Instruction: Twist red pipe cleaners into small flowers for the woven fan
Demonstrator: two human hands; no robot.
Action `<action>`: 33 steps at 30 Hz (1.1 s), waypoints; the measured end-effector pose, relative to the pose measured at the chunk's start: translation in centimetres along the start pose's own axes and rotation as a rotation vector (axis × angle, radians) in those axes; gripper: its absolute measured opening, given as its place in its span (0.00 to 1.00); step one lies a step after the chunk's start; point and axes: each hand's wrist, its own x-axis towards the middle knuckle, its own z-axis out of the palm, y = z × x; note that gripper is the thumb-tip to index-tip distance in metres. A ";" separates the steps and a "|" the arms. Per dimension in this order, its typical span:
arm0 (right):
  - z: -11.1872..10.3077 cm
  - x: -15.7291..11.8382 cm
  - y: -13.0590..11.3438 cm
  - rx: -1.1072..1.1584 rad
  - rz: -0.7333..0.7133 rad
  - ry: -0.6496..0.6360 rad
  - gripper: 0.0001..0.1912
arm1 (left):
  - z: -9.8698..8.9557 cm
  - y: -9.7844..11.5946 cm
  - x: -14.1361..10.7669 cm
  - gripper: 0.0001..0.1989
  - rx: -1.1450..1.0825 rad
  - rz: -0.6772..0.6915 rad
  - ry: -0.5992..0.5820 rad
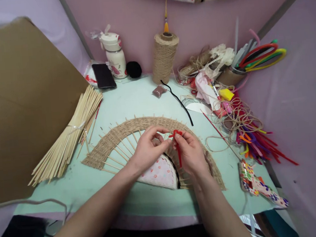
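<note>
A red pipe cleaner [179, 154], bent into small loops at its top, hangs down from the fingers of my right hand [190, 151], which pinch it. Close at its left is my left hand [152, 147], thumb and index finger curved towards the red loops; whether they touch it is too small to tell. Both hands are above a fan-shaped piece [117, 133] of woven twine on thin sticks. Its lower middle has a white floral fabric half-circle [160, 173] edged with black trim, partly hidden by my left arm.
Left lie bundled sticks [65, 137] beside a cardboard sheet [26, 104]. Behind are a phone [103, 76], bottle [116, 59], black ball [133, 69] and twine cone [165, 57]. Right are tangled twine [238, 117], pipe cleaners [259, 139], scissors [265, 55] and a floral-patterned glue gun [260, 185].
</note>
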 end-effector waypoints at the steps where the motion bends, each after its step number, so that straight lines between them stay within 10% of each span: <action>1: 0.0 0.1 0.0 0.023 0.020 0.002 0.09 | 0.2 -0.2 0.0 0.08 0.111 0.117 0.025; 8: 0.1 -0.1 -0.1 0.042 0.022 -0.028 0.10 | 1.2 -0.7 -0.1 0.05 0.357 0.351 0.122; 17: 0.3 -0.5 0.6 -0.029 -0.058 -0.064 0.08 | 0.9 1.1 0.5 0.09 -0.475 -0.435 -0.091; 33: 0.3 -0.2 0.3 -0.019 0.033 -0.018 0.11 | 1.9 -1.3 0.7 0.13 -0.492 -0.296 0.027</action>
